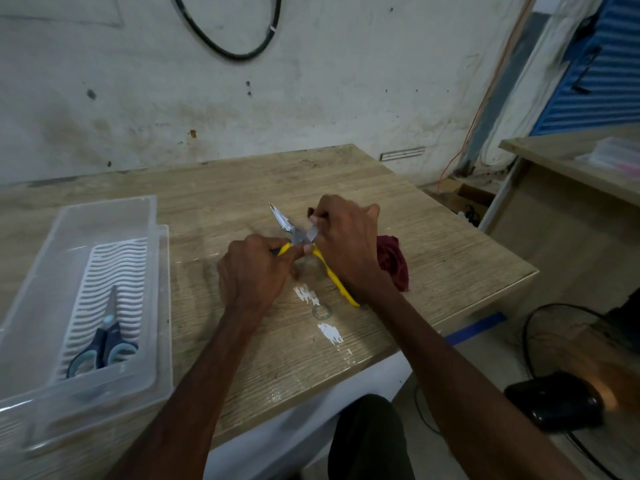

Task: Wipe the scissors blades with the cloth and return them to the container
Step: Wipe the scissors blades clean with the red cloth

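Yellow-handled scissors (284, 224) are spread wide over the middle of the wooden table (242, 188). One steel blade points up and to the left; the other disappears under my right hand (346, 237). My left hand (254, 268) grips one yellow handle. The other yellow handle (337, 284) runs down beneath my right wrist. My right hand holds the dark red cloth (393, 263) and pinches it around the second blade. The clear plastic container (86, 299) stands at the left.
Inside the container a white ribbed rack (114, 265) carries another pair of scissors with dark blue and teal handles (104, 344). White scuff marks show on the table near the front. The table edge drops off at the right, where a fan and cables sit on the floor.
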The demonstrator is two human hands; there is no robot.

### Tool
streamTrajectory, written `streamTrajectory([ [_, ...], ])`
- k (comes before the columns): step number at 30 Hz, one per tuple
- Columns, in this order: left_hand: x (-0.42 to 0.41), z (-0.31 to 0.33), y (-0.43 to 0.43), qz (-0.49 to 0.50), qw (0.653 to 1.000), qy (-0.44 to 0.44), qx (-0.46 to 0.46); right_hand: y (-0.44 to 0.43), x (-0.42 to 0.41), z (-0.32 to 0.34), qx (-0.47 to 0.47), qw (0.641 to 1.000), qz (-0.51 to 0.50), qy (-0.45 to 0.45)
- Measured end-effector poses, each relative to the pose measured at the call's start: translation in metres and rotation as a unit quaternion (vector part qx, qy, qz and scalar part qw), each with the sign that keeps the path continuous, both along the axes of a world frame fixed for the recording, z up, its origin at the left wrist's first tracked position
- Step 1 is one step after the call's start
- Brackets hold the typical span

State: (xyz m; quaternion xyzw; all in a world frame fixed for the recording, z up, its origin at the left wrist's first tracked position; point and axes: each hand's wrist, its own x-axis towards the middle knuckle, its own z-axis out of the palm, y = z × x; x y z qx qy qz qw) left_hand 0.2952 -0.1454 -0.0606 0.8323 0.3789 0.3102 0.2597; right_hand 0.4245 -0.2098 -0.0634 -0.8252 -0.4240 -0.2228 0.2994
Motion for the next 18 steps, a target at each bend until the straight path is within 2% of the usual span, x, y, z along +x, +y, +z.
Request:
streamTrajectory([
  [2, 0.000, 0.001, -0.001, 0.000, 1.000, 0.002, 0.006, -0.004, -0.002, -0.005, -0.018, 0.999, 0.026, -0.010],
  [6, -0.001, 0.002, -0.001, -0.010, 1.000, 0.008, 0.006, 0.001, 0.013, 0.006, 0.004, 1.000, -0.025, 0.011],
  [10, 0.000, 0.000, 0.001, -0.010, 1.000, 0.020, 0.014, -0.004, 0.004, 0.000, -0.061, 0.997, 0.044, -0.002],
  [12, 0.001, 0.002, -0.002, -0.013, 0.999, 0.031, 0.012, -0.004, 0.019, 0.006, -0.056, 0.998, -0.009, 0.008],
  [15, -0.001, 0.003, -0.002, -0.012, 1.000, 0.022, 0.010, -0.001, 0.038, 0.010, 0.000, 0.993, -0.040, 0.107],
  [18, 0.000, 0.000, 0.001, -0.003, 1.000, 0.011, 0.016, -0.006, 0.043, 0.005, 0.138, 0.956, -0.040, 0.254],
])
